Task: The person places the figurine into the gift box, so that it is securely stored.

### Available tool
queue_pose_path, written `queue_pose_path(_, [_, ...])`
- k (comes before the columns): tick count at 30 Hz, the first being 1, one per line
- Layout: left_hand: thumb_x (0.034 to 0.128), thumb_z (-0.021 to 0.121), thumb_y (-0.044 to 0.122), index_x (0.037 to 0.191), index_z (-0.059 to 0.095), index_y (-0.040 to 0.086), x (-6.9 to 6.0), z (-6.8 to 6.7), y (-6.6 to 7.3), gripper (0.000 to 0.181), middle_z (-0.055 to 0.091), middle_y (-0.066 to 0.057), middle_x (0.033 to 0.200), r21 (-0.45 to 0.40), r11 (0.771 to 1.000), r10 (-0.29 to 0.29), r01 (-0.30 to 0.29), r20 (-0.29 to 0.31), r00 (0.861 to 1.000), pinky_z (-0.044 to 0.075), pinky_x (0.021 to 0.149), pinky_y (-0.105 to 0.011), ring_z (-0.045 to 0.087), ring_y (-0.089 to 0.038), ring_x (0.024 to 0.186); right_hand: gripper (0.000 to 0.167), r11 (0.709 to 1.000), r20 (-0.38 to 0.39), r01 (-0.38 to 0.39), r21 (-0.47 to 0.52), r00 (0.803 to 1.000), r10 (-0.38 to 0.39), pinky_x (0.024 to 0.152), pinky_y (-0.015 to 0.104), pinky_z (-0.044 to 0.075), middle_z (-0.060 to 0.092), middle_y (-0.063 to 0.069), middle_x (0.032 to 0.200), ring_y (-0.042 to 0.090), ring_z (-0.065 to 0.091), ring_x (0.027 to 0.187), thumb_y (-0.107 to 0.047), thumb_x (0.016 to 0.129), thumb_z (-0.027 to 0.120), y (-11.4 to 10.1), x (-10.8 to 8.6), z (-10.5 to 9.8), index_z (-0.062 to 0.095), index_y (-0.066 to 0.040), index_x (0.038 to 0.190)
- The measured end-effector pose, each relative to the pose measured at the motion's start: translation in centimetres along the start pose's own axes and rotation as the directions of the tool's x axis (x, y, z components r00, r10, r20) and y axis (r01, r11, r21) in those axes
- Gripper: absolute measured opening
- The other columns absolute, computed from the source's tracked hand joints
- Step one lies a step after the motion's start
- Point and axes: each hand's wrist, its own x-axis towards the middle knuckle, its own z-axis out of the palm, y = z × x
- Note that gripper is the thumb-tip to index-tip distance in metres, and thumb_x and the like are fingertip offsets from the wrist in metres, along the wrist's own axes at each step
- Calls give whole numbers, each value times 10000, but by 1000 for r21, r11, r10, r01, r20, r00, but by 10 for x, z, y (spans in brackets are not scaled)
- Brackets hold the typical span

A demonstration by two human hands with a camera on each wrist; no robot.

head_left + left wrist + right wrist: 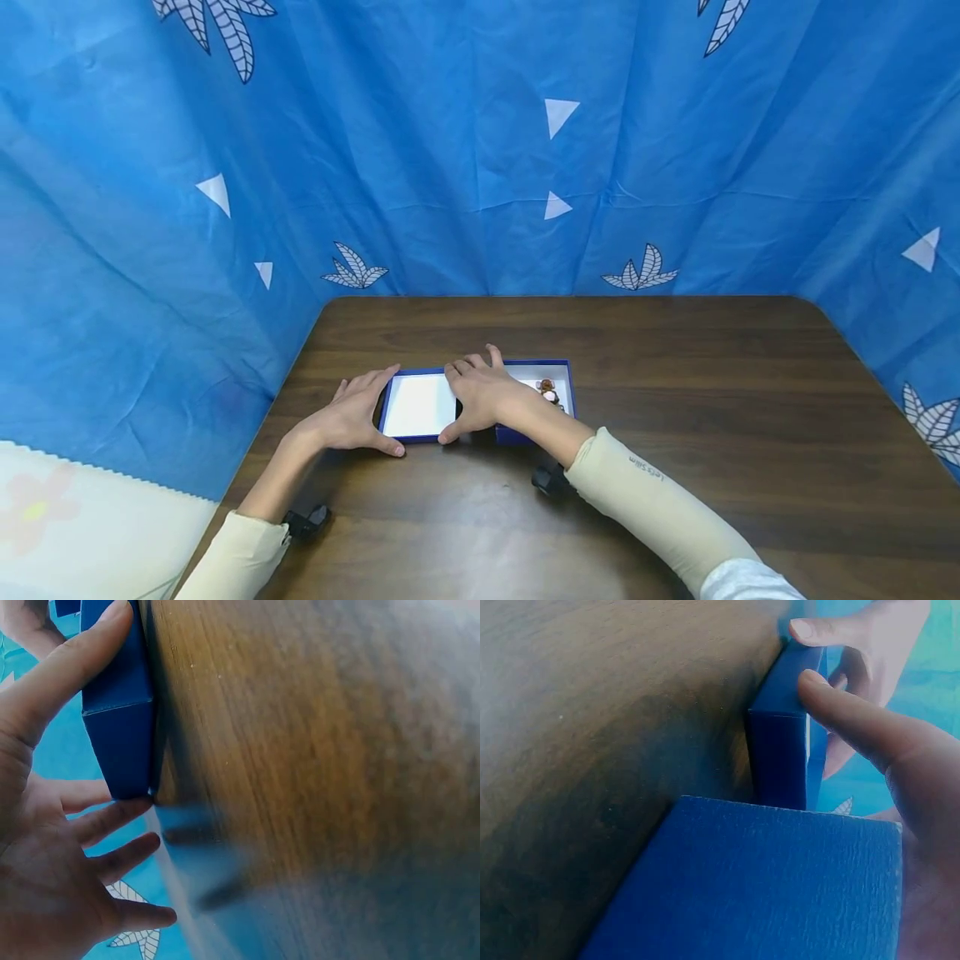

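Note:
A shallow blue box lid [422, 406] with a white inside lies inner side up on the table. My left hand [348, 417] spans its left end, thumb on the near wall [120, 667] and fingertips by the far edge. Across the lid's right end reaches my right hand [480, 393], its thumb [832, 694] on the near wall and fingers toward the far side. Just right of the lid stands a blue box [573, 392], white inside, partly hidden by my right hand and forearm. Small brown and white pieces [549, 392] lie in it, too small to identify.
The brown wooden table [712, 417] extends to the right and toward me. Behind it hangs a blue curtain [480, 167] with leaf prints. A pale cloth [75, 517] with a flower print is at the lower left. Dark cameras [307, 521] sit at my wrists.

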Motion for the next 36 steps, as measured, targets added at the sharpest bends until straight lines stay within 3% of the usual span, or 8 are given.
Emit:
queue_pose_path(10, [683, 951, 673, 1696, 271, 67, -3, 4, -5, 1362, 382, -260, 1704, -4, 1000, 11, -12, -31, 999, 189, 1229, -846, 360, -517, 1571, 1241, 1000, -4, 28, 4, 1000, -28, 1343, 684, 111, 374, 90, 1758, 324, 327, 1631, -799, 794, 794, 1, 2, 5, 313, -105, 1703])
queue_pose_path(14, [677, 942, 696, 1689, 291, 77, -2, 6, -8, 1353, 417, -255, 1679, -15, 1000, 21, -22, -51, 998, 236, 1227, -824, 406, -508, 1524, 1223, 997, -9, 44, 57, 999, -44, 1334, 672, 135, 383, 92, 1751, 324, 337, 1618, -773, 797, 807, 7, 4, 4, 329, -94, 1695])
queue_pose_path(17, [686, 929, 710, 1695, 286, 123, -2, 5, -12, 1333, 428, -228, 1672, -38, 999, 9, -11, -68, 998, 337, 1202, -781, 418, -482, 1494, 1213, 989, -23, 63, 134, 998, -60, 1320, 665, 157, 383, 97, 1747, 333, 337, 1610, -744, 794, 825, 14, 4, 1, 334, -89, 1690])
queue_pose_path(21, [713, 924, 686, 1707, 269, 198, -5, 0, -15, 1287, 415, -191, 1682, -93, 996, -10, 0, -100, 995, 450, 1132, -747, 410, -452, 1486, 1195, 953, -89, 113, 280, 992, -91, 1307, 667, 190, 405, 104, 1726, 334, 361, 1595, -679, 773, 867, 22, 2, -7, 350, -92, 1676])
queue_pose_path(25, [738, 936, 623, 1714, 260, 257, -11, -5, -13, 1242, 397, -164, 1695, -151, 988, -6, -17, -147, 989, 458, 1109, -767, 417, -438, 1483, 1190, 903, -154, 166, 396, 982, -113, 1312, 667, 238, 398, 105, 1727, 333, 385, 1588, -629, 755, 889, 27, -3, -11, 345, -110, 1677])
queue_pose_path(31, [755, 945, 569, 1721, 191, 386, -16, -10, -3, 1238, 314, -138, 1738, -195, 980, -9, -39, -239, 971, 417, 1099, -832, 359, -438, 1525, 1187, 847, -239, 212, 488, 966, -104, 1268, 626, 402, 334, 78, 1758, 321, 385, 1588, -596, 752, 899, 31, -11, -15, 316, -162, 1690])
queue_pose_path(36, [746, 958, 553, 1720, 160, 425, -22, -11, 9, 1266, 292, -146, 1749, -202, 978, -15, -50, -308, 951, 381, 1117, -850, 318, -439, 1553, 1203, 826, -287, 249, 505, 951, -112, 1274, 627, 391, 278, 43, 1781, 293, 329, 1630, -586, 758, 912, 37, -18, -19, 275, -219, 1710])
